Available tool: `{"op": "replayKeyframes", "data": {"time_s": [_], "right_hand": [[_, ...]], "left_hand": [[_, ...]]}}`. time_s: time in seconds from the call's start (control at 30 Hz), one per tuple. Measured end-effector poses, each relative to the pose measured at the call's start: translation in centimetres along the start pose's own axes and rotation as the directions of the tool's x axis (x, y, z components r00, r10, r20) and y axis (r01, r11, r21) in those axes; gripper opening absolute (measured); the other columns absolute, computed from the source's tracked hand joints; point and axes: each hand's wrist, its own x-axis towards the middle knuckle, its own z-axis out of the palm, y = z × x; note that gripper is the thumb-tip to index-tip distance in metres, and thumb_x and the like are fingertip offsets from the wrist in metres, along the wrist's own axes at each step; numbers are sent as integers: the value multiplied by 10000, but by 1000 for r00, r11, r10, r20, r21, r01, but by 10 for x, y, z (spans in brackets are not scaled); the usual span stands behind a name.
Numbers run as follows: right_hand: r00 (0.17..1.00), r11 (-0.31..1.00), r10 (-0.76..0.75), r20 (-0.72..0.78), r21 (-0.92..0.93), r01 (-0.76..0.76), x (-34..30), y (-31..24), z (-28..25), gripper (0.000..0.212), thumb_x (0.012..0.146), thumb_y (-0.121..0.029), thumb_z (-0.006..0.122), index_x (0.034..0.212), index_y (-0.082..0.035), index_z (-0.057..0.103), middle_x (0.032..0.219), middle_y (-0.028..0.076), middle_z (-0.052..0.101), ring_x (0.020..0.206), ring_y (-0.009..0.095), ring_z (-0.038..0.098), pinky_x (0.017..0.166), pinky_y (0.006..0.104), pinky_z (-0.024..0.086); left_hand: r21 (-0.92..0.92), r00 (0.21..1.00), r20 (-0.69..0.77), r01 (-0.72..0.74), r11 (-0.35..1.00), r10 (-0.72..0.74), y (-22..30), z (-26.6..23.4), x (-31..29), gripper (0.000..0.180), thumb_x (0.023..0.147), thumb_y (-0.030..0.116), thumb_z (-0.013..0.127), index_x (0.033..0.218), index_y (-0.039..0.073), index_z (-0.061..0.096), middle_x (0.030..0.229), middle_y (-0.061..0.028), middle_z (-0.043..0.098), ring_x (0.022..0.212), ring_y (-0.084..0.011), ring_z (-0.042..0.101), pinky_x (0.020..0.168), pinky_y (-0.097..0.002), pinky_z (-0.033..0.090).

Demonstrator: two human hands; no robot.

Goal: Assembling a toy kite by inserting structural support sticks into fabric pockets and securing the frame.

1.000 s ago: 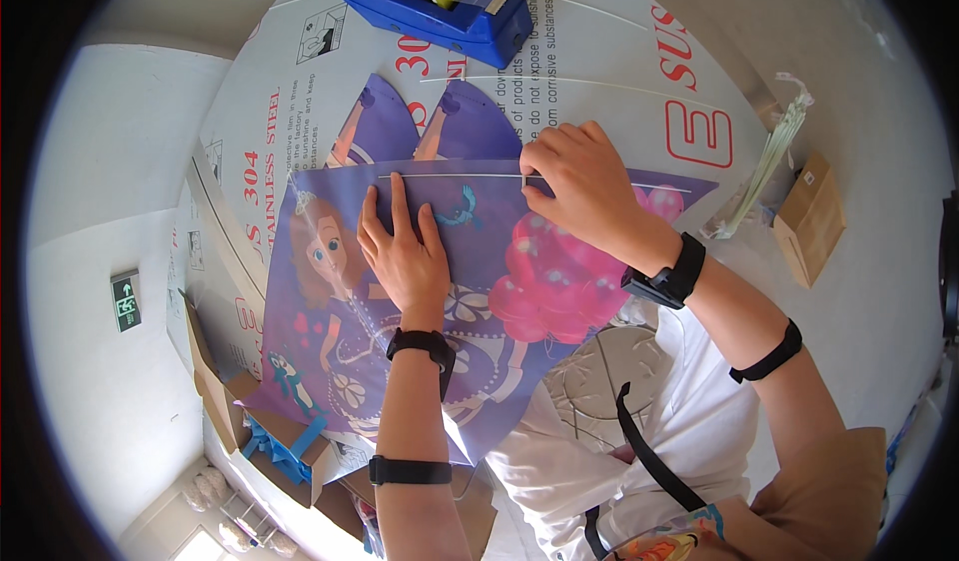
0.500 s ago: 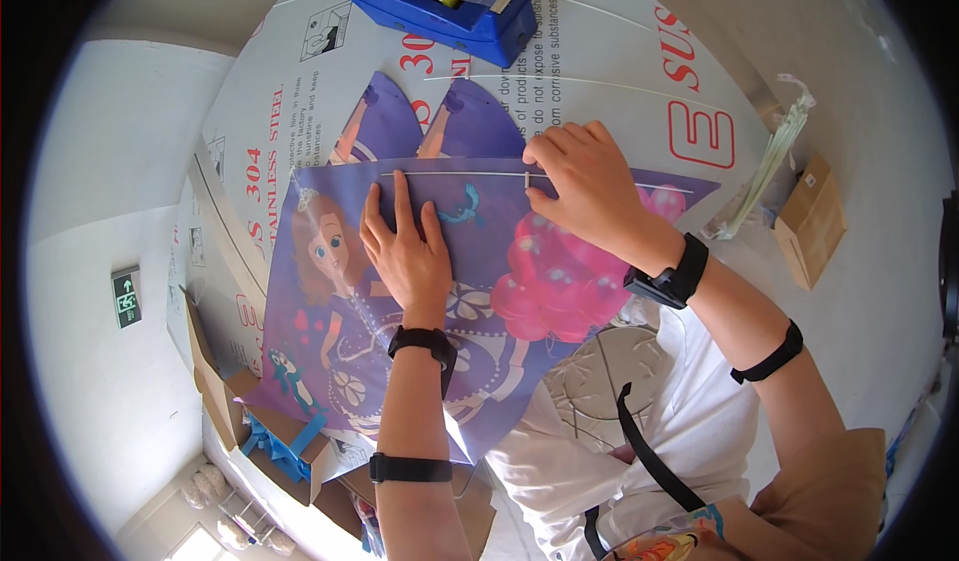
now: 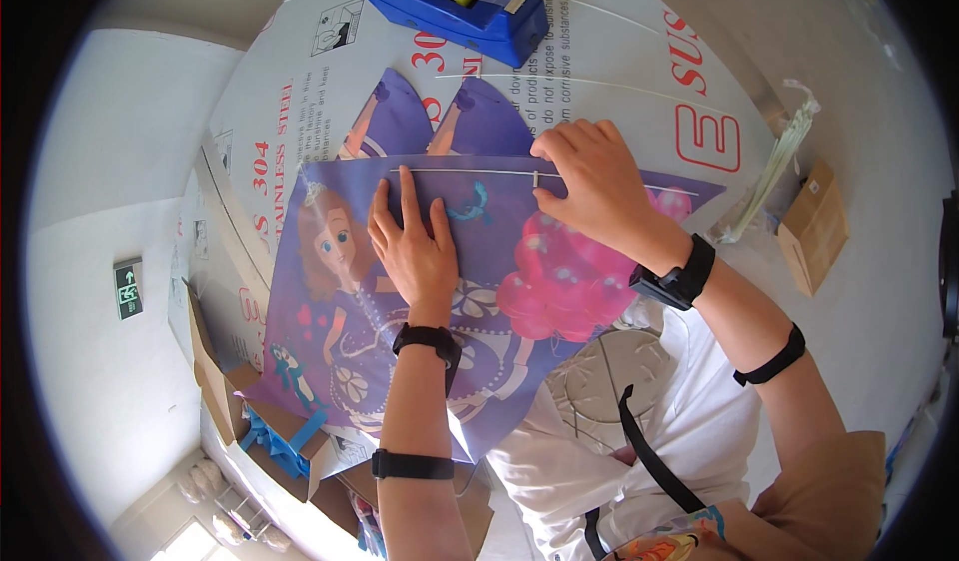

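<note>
A purple plastic sheet (image 3: pixel 499 251), shaped like a kite sail and printed with a cartoon princess and pink balloons, lies over the table edge toward my lap. Along its far edge runs a thin white rod (image 3: pixel 470 171). My left hand (image 3: pixel 418 256) rests on the sheet with fingers spread, the index fingertip touching the rod near its left end. My right hand (image 3: pixel 591 181) is curled at the rod, thumb and forefinger at either end of a small white crosspiece (image 3: pixel 536 180) that stands across it. The palm side of that hand is hidden.
Beyond the sheet stands a blue tape dispenser (image 3: pixel 455 11) with a yellow roll. Two more purple printed pieces (image 3: pixel 484 121) poke out past the far edge. To the right are a bundle of pale rods (image 3: pixel 774 161) and a cardboard box (image 3: pixel 814 226). An open carton (image 3: pixel 235 416) holds blue pieces.
The whole view has shifted slightly, moving the table items a little to the right. Both hands keep nearly the same places on the sheet and rod.
</note>
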Motion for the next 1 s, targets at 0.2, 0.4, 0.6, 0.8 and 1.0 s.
{"op": "replayKeyframes", "data": {"time_s": [0.2, 0.4, 0.6, 0.8, 1.0], "right_hand": [[994, 996, -13, -106, 88, 23, 3, -5, -5, 349, 687, -115, 742, 979, -76, 556, 897, 48, 588, 886, 229, 557, 817, 354, 380], [987, 991, 2, -161, 133, 19, 6, -6, -10, 345, 711, -108, 733, 1009, -83, 561, 941, 53, 604, 909, 232, 562, 830, 361, 382], [927, 980, 15, -376, 191, 61, 36, 7, -37, 287, 766, -150, 721, 1010, -84, 586, 1008, 76, 622, 989, 279, 573, 861, 391, 407], [907, 975, 153, -392, 210, -74, 142, 42, -45, 238, 842, -262, 689, 918, -37, 685, 986, 140, 677, 976, 316, 619, 832, 405, 471], [913, 771, 346, 216, 488, -408, 175, 66, -35, 273, 818, -211, 688, 728, 46, 699, 707, 156, 690, 644, 261, 659, 709, 365, 505]], "left_hand": [[-74, 1000, -2, -30, 997, 29, -6, -6, 1, 618, 939, 320, 569, 1467, 89, 346, 1401, -174, 401, 1281, -356, 386, 1070, -474, 336], [-395, 973, 218, 156, 905, -73, 2, -50, -5, 750, 938, 336, 581, 1481, -26, 213, 1470, -275, 304, 1364, -409, 297, 1113, -463, 271], [-531, 790, 596, 254, 809, 143, 89, -187, -91, 701, 890, 154, 675, 1462, -3, 303, 1442, -219, 417, 1339, -300, 410, 1096, -392, 318], [-542, 600, 725, 800, -258, 339, 190, -195, -197, 544, 949, 72, 569, 1433, 18, 328, 1350, -163, 498, 1238, -264, 508, 1046, -370, 387], [-629, 741, 663, 628, -458, 106, 197, -178, -146, 343, 952, 29, 501, 1288, -37, 473, 1145, -149, 615, 1064, -236, 602, 974, -350, 441]]}}
